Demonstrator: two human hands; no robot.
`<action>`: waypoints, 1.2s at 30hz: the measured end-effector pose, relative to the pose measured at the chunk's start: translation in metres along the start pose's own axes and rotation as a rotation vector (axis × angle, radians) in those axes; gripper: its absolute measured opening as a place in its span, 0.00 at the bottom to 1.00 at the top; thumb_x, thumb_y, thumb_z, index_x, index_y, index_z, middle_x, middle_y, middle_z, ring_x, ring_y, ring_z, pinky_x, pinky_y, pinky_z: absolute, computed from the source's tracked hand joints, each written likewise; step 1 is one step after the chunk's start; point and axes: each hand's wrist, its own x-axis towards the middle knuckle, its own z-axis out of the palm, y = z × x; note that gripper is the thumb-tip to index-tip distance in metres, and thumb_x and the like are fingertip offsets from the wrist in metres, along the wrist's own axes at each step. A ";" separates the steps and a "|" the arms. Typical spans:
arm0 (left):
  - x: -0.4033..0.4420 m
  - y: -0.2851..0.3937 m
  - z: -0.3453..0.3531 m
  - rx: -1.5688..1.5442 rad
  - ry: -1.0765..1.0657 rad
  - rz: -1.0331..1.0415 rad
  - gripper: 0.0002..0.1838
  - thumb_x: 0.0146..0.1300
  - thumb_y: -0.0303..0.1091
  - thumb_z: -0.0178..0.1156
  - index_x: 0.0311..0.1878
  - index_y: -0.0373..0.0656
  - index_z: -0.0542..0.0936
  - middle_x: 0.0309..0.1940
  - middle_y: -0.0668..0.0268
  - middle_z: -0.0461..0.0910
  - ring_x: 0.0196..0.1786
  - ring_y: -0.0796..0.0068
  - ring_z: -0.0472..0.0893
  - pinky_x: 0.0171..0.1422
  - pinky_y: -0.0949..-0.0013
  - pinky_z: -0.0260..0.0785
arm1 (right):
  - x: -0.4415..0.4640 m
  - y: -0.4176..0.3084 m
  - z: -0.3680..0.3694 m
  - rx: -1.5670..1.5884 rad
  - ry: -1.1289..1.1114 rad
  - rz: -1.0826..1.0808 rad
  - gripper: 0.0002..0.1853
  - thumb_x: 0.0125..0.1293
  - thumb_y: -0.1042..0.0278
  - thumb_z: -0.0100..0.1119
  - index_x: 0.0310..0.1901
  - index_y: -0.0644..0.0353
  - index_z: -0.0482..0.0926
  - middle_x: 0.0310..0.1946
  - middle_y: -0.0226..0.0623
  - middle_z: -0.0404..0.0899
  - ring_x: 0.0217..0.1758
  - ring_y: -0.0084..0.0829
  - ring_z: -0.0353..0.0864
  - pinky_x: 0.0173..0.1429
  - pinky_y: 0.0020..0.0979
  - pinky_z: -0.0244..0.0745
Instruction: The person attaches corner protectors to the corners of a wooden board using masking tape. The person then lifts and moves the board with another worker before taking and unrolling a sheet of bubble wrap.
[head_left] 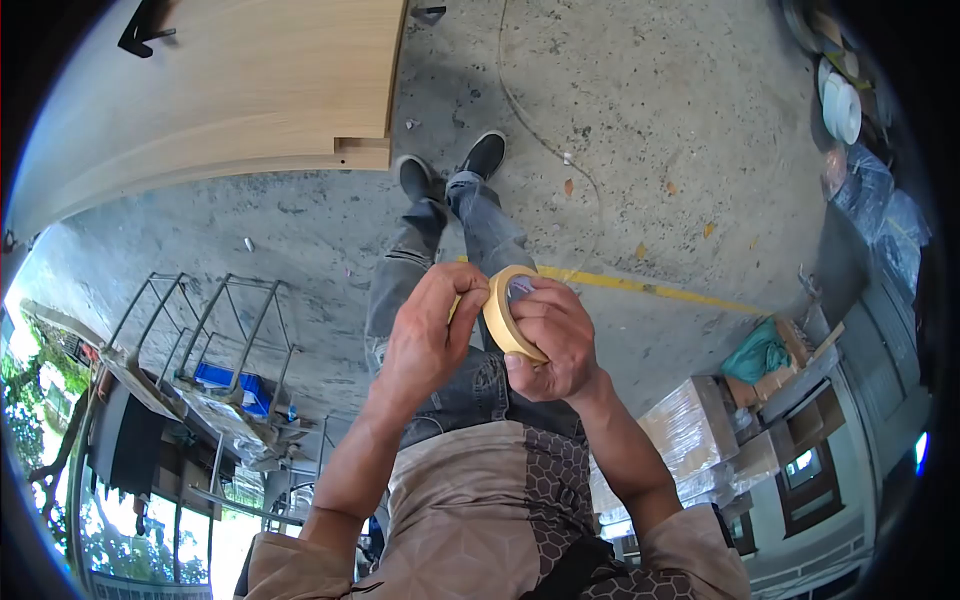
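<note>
A roll of yellowish masking tape [499, 318] is held up in front of my thighs. My right hand [556, 338] grips it from the right, with fingers reaching into the core and the thumb on the lower rim. At the roll's upper left edge, my left hand [436, 322] is closed in a pinch. A bit of yellowish tape shows between its thumb and fingers, touching or very close to the roll. The exact fingertip contact is partly hidden.
A large wooden panel [290, 80] lies at upper left, bearing a black clamp-like piece [142, 32]. Metal frames and a blue crate [232, 388] stand at left. Wrapped boxes [685, 430] are at lower right. A cable [540, 135] and yellow line [650, 288] cross the concrete floor.
</note>
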 end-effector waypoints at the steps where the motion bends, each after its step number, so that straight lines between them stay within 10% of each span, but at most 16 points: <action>1: -0.003 -0.002 0.002 0.006 0.020 0.025 0.03 0.72 0.23 0.60 0.46 0.34 0.79 0.45 0.54 0.83 0.47 0.57 0.85 0.55 0.62 0.77 | -0.003 -0.001 0.004 0.009 0.015 0.006 0.10 0.62 0.61 0.62 0.35 0.60 0.81 0.38 0.39 0.86 0.44 0.45 0.85 0.61 0.49 0.78; 7: -0.025 -0.018 0.001 -0.469 0.013 -0.199 0.07 0.76 0.24 0.58 0.51 0.31 0.81 0.49 0.55 0.83 0.48 0.69 0.83 0.56 0.69 0.75 | -0.023 -0.009 0.024 0.044 0.149 0.048 0.10 0.62 0.61 0.62 0.36 0.60 0.82 0.39 0.40 0.86 0.44 0.46 0.85 0.62 0.50 0.77; 30: 0.055 0.003 0.045 0.222 -0.258 0.125 0.07 0.66 0.28 0.67 0.42 0.36 0.81 0.36 0.58 0.86 0.37 0.59 0.87 0.42 0.62 0.78 | -0.025 0.051 -0.055 0.017 0.040 0.138 0.13 0.56 0.63 0.62 0.37 0.64 0.84 0.37 0.41 0.86 0.45 0.46 0.84 0.57 0.45 0.79; 33: 0.077 -0.003 0.080 -0.186 -0.201 -0.424 0.07 0.71 0.31 0.63 0.42 0.36 0.81 0.35 0.64 0.86 0.36 0.74 0.86 0.40 0.68 0.75 | -0.031 0.067 -0.074 0.284 0.231 0.325 0.14 0.58 0.64 0.61 0.40 0.66 0.84 0.37 0.44 0.85 0.45 0.49 0.85 0.58 0.44 0.79; 36: 0.111 -0.008 0.108 -0.508 -0.312 -0.538 0.10 0.74 0.33 0.60 0.42 0.35 0.81 0.36 0.66 0.86 0.38 0.79 0.83 0.45 0.72 0.76 | -0.054 0.091 -0.097 0.481 0.235 0.544 0.13 0.61 0.65 0.62 0.43 0.66 0.83 0.36 0.41 0.85 0.40 0.41 0.85 0.54 0.39 0.79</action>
